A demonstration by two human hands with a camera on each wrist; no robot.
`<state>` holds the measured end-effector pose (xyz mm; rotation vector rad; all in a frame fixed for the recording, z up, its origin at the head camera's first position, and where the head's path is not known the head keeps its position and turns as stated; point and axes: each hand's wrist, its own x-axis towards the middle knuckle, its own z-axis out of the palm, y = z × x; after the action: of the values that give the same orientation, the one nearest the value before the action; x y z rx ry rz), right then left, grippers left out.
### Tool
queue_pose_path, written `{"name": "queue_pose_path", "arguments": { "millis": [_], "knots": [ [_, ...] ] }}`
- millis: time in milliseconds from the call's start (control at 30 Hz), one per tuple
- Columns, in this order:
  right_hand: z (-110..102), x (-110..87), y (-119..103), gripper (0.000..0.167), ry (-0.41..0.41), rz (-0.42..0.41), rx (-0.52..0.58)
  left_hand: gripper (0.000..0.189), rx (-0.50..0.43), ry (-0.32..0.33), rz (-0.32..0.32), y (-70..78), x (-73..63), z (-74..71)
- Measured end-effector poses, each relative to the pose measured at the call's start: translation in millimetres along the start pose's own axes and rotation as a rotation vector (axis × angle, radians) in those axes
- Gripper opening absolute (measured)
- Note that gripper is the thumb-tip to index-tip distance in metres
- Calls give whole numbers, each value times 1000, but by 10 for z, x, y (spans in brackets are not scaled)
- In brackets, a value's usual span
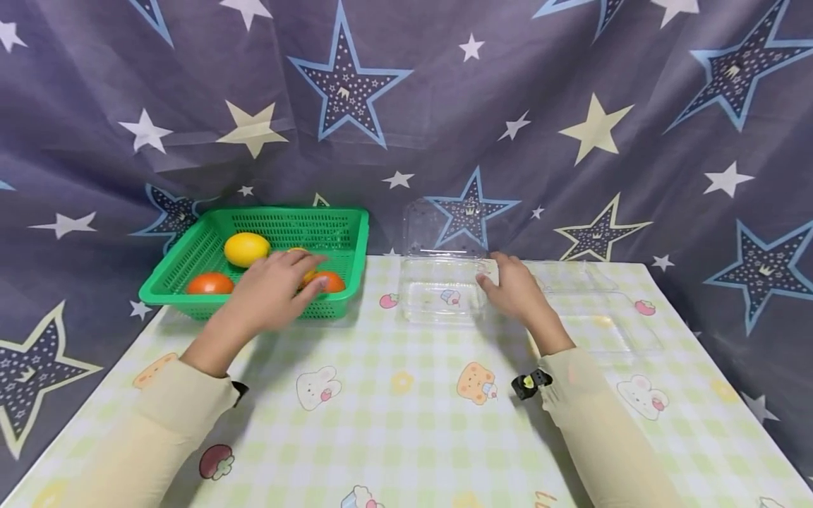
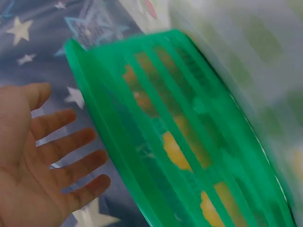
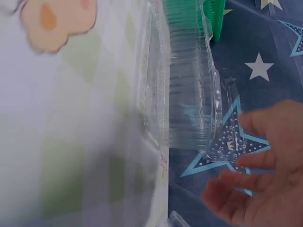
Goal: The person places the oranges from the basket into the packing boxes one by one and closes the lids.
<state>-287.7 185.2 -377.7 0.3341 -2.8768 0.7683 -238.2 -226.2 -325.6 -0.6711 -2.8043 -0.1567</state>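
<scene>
My left hand (image 1: 269,291) hovers over the green plastic basket (image 1: 360,243) at the table's back left, its fingers spread and holding nothing. Inside the basket lie a lemon (image 1: 246,249), a tomato (image 1: 209,283) and another tomato (image 1: 334,282); more yellow fruit is partly hidden behind my hand. In the left wrist view, yellow fruit (image 2: 177,150) shows through the basket's slots. A clear plastic clamshell box (image 1: 438,316) stands with its lid (image 1: 416,226) raised. Beside its right edge is my right hand (image 1: 516,293), fingers loosely bent; whether they touch the box cannot be told.
More clear plastic boxes (image 1: 597,331) lie to the right of my right hand. A checked, printed cloth (image 1: 400,423) covers the table. Directly behind the table hangs a dark curtain with stars (image 1: 394,134).
</scene>
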Motion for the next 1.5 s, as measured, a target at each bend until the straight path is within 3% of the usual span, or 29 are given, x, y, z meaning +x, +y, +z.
{"name": "queue_pose_path", "arguments": {
  "millis": [100, 233, 433, 567, 833, 1033, 1300, 1500],
  "knots": [
    [3, 37, 32, 62, 5, 53, 54, 48, 8, -26, -47, -182, 10, -29],
    [0, 81, 90, 59, -1, 102, 87, 53, 2, -115, -125, -468, 18, -47],
    [7, 123, 144, 52, -25, 143, 155, 67, -42, -317, -257, -964, -22, -103],
    [27, 141, 154, 47, -43, 154, 191, 70, -67, -433, -332, -1159, -69, -192],
    [35, 175, 149, 45, -93, 249, 371, 67, -114, -500, -365, -1314, -67, -266],
    [44, 186, 156, 44, -95, 282, 423, 68, -136, -546, -386, -1379, -62, -281],
    [98, 198, 194, 46, -110, 279, 448, 67, -144, -532, -375, -1480, -48, -226],
    [123, 190, 182, 45, -111, 276, 436, 58, -165, -512, -314, -1557, -66, -150]
  ]
}}
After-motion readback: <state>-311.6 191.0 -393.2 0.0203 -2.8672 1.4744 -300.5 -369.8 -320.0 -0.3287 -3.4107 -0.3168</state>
